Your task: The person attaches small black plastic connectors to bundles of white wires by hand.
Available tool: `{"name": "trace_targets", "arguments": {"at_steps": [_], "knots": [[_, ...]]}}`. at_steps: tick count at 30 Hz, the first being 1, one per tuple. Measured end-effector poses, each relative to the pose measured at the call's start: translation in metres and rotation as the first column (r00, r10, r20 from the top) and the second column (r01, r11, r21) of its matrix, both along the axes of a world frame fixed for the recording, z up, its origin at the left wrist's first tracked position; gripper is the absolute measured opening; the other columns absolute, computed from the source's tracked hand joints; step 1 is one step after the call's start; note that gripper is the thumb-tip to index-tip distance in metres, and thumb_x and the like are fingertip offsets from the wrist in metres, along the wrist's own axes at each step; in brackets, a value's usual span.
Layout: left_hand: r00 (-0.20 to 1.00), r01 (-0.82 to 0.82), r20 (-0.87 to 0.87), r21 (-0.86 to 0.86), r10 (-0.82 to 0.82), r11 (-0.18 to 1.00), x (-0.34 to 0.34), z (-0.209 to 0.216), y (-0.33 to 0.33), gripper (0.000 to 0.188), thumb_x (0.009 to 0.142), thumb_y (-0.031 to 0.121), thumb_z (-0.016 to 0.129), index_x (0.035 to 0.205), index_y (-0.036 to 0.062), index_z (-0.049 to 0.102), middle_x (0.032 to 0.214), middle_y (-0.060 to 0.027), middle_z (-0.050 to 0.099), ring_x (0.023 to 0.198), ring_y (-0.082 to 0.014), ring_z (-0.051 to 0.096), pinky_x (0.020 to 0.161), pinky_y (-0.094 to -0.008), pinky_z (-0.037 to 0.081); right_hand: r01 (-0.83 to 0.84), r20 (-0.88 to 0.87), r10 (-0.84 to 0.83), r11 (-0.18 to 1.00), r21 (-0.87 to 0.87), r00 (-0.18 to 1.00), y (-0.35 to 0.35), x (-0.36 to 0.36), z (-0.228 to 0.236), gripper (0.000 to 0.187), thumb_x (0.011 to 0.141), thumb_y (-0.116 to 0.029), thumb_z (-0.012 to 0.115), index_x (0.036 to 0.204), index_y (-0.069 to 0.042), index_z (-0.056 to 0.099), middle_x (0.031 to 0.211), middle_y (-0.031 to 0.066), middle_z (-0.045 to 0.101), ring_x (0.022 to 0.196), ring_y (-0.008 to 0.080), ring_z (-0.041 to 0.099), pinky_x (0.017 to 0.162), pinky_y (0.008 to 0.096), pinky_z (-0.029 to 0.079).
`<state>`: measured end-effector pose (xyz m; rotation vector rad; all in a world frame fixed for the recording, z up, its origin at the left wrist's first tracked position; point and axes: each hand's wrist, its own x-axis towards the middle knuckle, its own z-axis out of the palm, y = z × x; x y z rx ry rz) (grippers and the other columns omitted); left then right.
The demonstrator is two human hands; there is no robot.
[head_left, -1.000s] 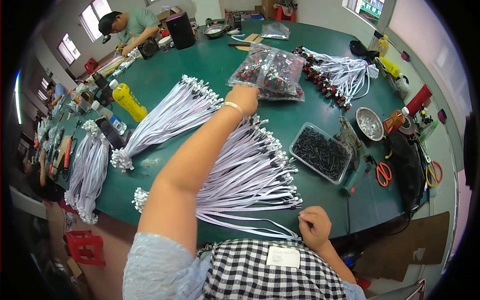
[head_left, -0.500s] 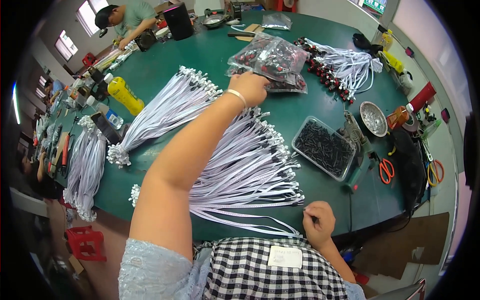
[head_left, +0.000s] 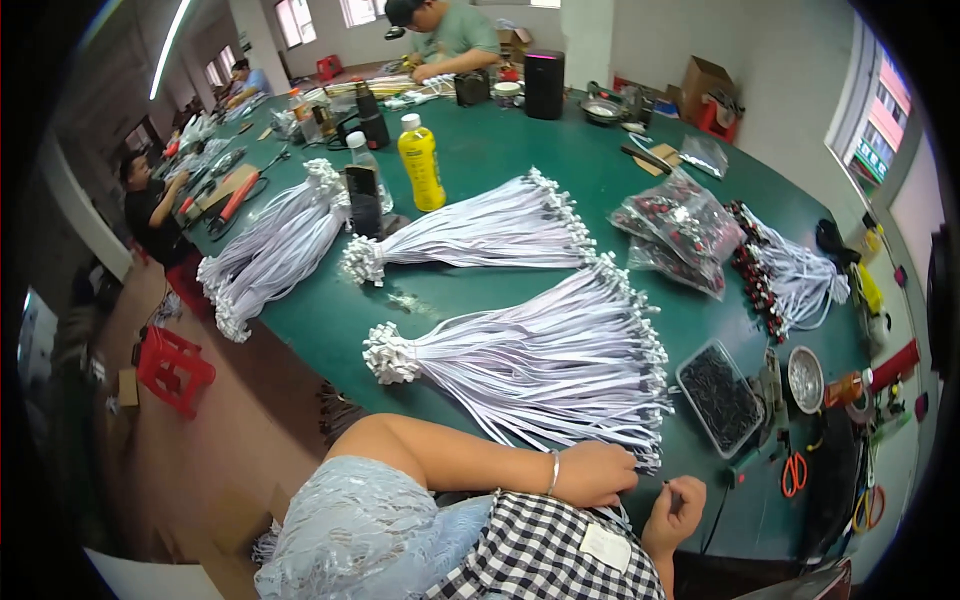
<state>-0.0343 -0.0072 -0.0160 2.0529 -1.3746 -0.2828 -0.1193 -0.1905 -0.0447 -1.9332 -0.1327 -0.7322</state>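
My left hand (head_left: 597, 473) lies low with its fingers curled together, beside the loose ends of a fanned bundle of white flat cables (head_left: 540, 365). Anything inside its fingers is hidden. Just right of it, my right hand (head_left: 675, 512) is closed, thumb against forefinger, with a tiny dark spot at the fingertips too small to name. The bundle's gathered end, with white connectors, points left. A clear plastic box (head_left: 720, 398) of small black tubes sits beyond my right hand.
Two more white cable bundles, one middle (head_left: 480, 228) and one left (head_left: 280, 245), lie farther back. Bags of red-and-black parts (head_left: 680, 230), red-ended cables (head_left: 795, 275), a yellow bottle (head_left: 420, 165), a metal bowl (head_left: 805, 380) and orange-handled scissors (head_left: 793, 474) surround them. A co-worker (head_left: 450, 45) sits across.
My left hand has come back from the plastic bags to the near cable ends, beside my right hand. The view has swung left. My right hand stays closed.
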Motion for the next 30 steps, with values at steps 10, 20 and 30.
{"name": "trace_targets", "arguments": {"at_steps": [10, 20, 30], "knots": [[0.995, 0.055, 0.088, -0.079, -0.048, 0.995, 0.005, -0.007, -0.01, 0.014, 0.079, 0.019, 0.062, 0.079, 0.0064, 0.057, 0.081, -0.0092, 0.055, 0.08, -0.0285, 0.056, 0.066, -0.0409, 0.046, 0.019, -0.061, -0.017, 0.999, 0.026, 0.998, 0.001, 0.005, 0.001, 0.016, 0.084, 0.012, 0.052, 0.096, 0.002, 0.057, 0.093, 0.0135, 0.052, 0.079, 0.0204, 0.055, 0.069, 0.0288, 0.051], [0.932, -0.149, -0.357, -0.219, 0.063, 0.964, 0.004, 0.001, -0.011, 0.015, 0.084, 0.015, 0.059, 0.095, 0.0041, 0.059, 0.09, -0.0126, 0.061, 0.082, -0.031, 0.06, 0.071, -0.04, 0.047, -0.013, 0.129, 0.026, 0.995, -0.102, 0.991, 0.003, 0.0, 0.004, 0.014, 0.086, 0.009, 0.054, 0.097, 0.0, 0.056, 0.091, 0.0138, 0.053, 0.08, 0.022, 0.059, 0.069, 0.0314, 0.052], [0.885, -0.234, -0.454, -0.237, 0.105, 0.943, 0.003, 0.005, -0.011, 0.015, 0.083, 0.018, 0.058, 0.087, 0.004, 0.056, 0.073, -0.0111, 0.059, 0.066, -0.0298, 0.057, 0.059, -0.0397, 0.043, -0.048, 0.156, 0.057, 0.997, -0.065, 0.986, 0.004, -0.003, 0.01, 0.015, 0.086, 0.01, 0.053, 0.097, 0.0, 0.056, 0.094, 0.014, 0.053, 0.086, 0.0272, 0.064, 0.073, 0.0338, 0.054]]}}
